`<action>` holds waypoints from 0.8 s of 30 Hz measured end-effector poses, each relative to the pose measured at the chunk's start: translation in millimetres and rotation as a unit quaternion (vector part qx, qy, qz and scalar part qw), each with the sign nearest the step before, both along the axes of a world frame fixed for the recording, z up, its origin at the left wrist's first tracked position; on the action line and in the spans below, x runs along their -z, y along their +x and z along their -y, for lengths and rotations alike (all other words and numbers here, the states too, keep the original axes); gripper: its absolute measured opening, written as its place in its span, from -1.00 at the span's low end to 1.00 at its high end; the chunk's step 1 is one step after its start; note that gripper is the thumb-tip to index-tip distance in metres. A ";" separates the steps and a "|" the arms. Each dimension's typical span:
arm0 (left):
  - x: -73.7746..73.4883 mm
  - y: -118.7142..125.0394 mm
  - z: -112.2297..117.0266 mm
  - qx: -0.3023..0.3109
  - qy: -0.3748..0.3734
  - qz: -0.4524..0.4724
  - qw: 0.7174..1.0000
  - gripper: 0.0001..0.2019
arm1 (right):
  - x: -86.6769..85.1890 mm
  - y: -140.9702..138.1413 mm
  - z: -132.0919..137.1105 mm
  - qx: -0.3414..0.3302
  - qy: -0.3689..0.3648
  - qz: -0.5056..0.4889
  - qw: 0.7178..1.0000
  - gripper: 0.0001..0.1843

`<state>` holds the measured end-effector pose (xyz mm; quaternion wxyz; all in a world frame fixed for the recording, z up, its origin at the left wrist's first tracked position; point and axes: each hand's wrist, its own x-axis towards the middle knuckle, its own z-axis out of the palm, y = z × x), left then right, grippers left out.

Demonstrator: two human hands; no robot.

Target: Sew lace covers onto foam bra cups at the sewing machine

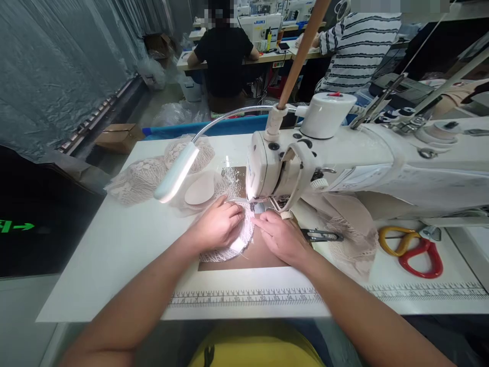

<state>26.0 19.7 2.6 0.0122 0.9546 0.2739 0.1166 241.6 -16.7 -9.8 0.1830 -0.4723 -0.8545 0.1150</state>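
A round, pale lace-covered fabric piece (246,237), looking like a bra cup, lies under the needle end of a white sewing machine (263,171). On it presses my left hand (219,224), its fingers bent together and closed on the piece. To the right of the needle, my right hand (280,235) rests palm down with the index finger stretched to the cup's edge, the other fingers loosely bent. A brown plate (263,257) lies beneath the work. Black thread snips (324,236) lie beside my right hand, partly hidden by it.
Lace pieces (139,176) lie at the table's back left, near a lamp (178,173) on a bent neck. Right of the machine front are more fabric (353,234) and red-and-yellow-handled scissors (424,255). A printed ruler (248,298) runs along the front edge. Two people sit beyond.
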 end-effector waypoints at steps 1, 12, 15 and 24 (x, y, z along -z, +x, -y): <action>0.8 0.6 0.3 0.000 0.005 -0.003 1.000 -0.71 | -0.2 0.2 -0.4 0.002 -0.003 0.003 1.000 -0.57; 4.8 10.0 9.9 0.022 -0.002 0.030 0.999 -0.68 | 6.1 0.9 -2.3 0.059 0.021 -0.021 0.998 -0.60; 7.7 10.2 10.3 0.032 -0.006 0.037 0.999 -0.70 | 3.4 -1.4 -1.2 0.039 0.011 0.000 0.999 -0.59; 24.7 8.7 7.6 0.032 0.000 0.061 0.998 -0.66 | 2.5 -3.9 -1.5 0.055 0.003 0.037 0.998 -0.61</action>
